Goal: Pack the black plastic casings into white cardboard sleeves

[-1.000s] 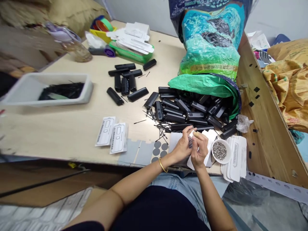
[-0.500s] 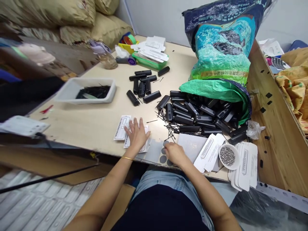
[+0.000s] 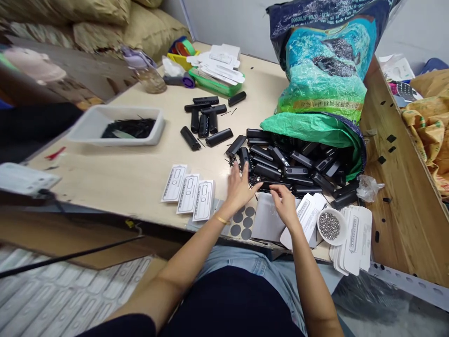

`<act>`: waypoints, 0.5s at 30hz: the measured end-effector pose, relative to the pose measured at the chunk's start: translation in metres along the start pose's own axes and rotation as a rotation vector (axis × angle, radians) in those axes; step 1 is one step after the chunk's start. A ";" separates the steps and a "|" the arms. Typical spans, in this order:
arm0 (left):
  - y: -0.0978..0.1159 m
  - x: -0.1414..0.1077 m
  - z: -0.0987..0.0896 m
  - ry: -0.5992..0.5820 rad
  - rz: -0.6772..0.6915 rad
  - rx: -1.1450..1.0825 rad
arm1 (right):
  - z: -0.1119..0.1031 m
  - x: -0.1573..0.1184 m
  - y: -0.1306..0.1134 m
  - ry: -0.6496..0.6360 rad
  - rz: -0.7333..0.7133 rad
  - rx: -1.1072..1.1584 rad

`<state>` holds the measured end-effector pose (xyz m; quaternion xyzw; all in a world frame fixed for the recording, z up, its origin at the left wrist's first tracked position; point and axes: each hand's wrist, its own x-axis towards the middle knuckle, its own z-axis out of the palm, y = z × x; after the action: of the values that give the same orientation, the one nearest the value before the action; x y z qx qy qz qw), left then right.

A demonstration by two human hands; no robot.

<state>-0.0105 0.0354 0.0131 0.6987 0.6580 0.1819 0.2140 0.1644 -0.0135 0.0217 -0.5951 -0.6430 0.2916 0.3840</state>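
Pile of black cases (image 3: 297,171) sits mid-right of the table (image 3: 115,173), spilling from the green-lined mouth of a printed sack (image 3: 322,89). Thin black sticks (image 3: 253,180) lie loose along the pile's near-left edge.

Left hand (image 3: 240,189): fingers spread, palm down, over the sticks, fingertips by the closest upright-lying case. Contact not clear from where I stand. Gold bracelet (image 3: 223,220) on that wrist.

Right hand (image 3: 286,203): fingers bent, thumb side toward the left hand, at the pile's near edge, above a pale sheet (image 3: 264,222). Can't tell if it's pinching anything. Hands close to each other, not touching.

Left of the left forearm: three printed packs (image 3: 188,193), side by side in a slanted row, edges close or overlapping. Round grey discs (image 3: 247,222) sit on a backing between forearm and pale sheet.

Right side: loose white cards (image 3: 310,213) by the right forearm, then a white cup (image 3: 333,242) full of small metal parts (image 3: 329,225), next to a stack of white cards (image 3: 354,238).

Further back: second, smaller group of cases (image 3: 219,137); white tray (image 3: 158,128) with dark thin pieces inside; green basket (image 3: 217,88) heaped with white cartons.
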 end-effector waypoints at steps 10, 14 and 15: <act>-0.120 -0.020 -0.070 -0.123 -0.242 0.390 | -0.065 -0.039 0.032 0.237 0.146 -0.019; -0.125 -0.012 -0.073 -0.081 -0.139 0.470 | -0.085 -0.057 0.042 0.316 0.173 -0.128; -0.125 -0.015 -0.073 -0.098 -0.134 0.491 | -0.090 -0.063 0.045 0.338 0.188 -0.167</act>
<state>-0.1558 0.0300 0.0076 0.6926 0.7160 -0.0322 0.0811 0.2644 -0.0775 0.0239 -0.7225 -0.5330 0.1679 0.4071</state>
